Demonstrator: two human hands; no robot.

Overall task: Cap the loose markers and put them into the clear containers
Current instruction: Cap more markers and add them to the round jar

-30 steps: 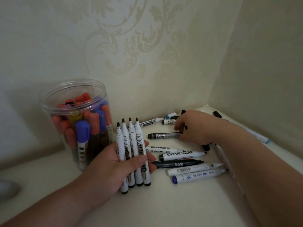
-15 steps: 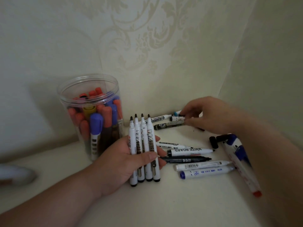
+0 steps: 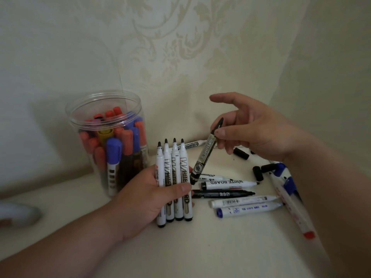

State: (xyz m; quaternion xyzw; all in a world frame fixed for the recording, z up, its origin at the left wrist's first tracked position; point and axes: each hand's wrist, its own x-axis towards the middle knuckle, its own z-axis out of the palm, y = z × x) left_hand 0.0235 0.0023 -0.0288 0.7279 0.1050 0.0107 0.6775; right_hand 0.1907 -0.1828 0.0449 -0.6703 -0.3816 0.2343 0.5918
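Observation:
My left hand (image 3: pixel 148 195) grips several uncapped white whiteboard markers (image 3: pixel 173 177) in an upright row, black tips up, bases on the surface. My right hand (image 3: pixel 251 131) pinches a black-and-silver marker (image 3: pixel 203 157) near its tip, holding it slanted above the surface with its lower end close to the left-hand bundle; the index finger points out straight. A clear round container (image 3: pixel 106 141) stands at the left, filled with red-, blue- and yellow-capped markers. More loose markers (image 3: pixel 230 184) lie flat between my hands. Loose black caps (image 3: pixel 241 153) lie under my right hand.
Long white markers with blue and red ends (image 3: pixel 289 199) lie along my right forearm. The pale surface ends at patterned walls that meet in a corner behind the markers. A blurred pale object (image 3: pixel 18 215) sits at the far left edge.
My right hand has lifted the black-and-silver marker off the back of the surface and brought it toward the left-hand bundle. The left hand kept its hold on the upright markers.

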